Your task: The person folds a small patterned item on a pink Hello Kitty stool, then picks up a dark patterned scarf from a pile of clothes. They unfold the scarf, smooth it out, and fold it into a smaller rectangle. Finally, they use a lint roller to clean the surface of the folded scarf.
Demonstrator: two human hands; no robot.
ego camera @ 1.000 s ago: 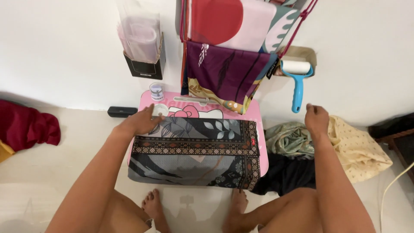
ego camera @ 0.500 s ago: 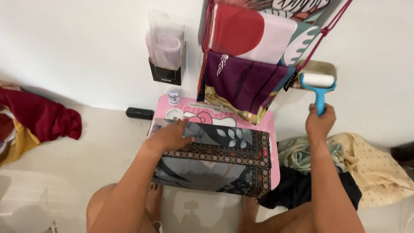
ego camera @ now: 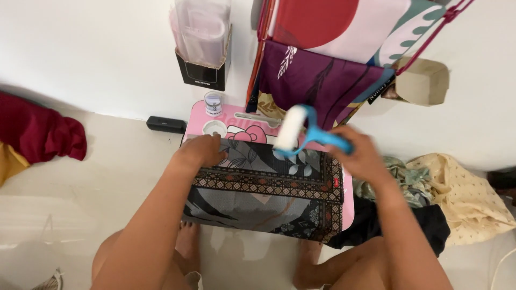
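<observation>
The right hand is clenched around the blue handle of a lint roller, holding its white roll just above the far edge of the folded dark patterned cloth. The left hand lies flat and unclenched on the cloth's far left corner, pinning it. The step in hand looks like the start of rolling the cloth clean; the next move likely calls for lowering the roll onto the fabric and keeping the corner pinned. The cloth lies on a small pink counter against a white wall, with printed fabrics hanging above and heaps of clothes on the pale floor.
</observation>
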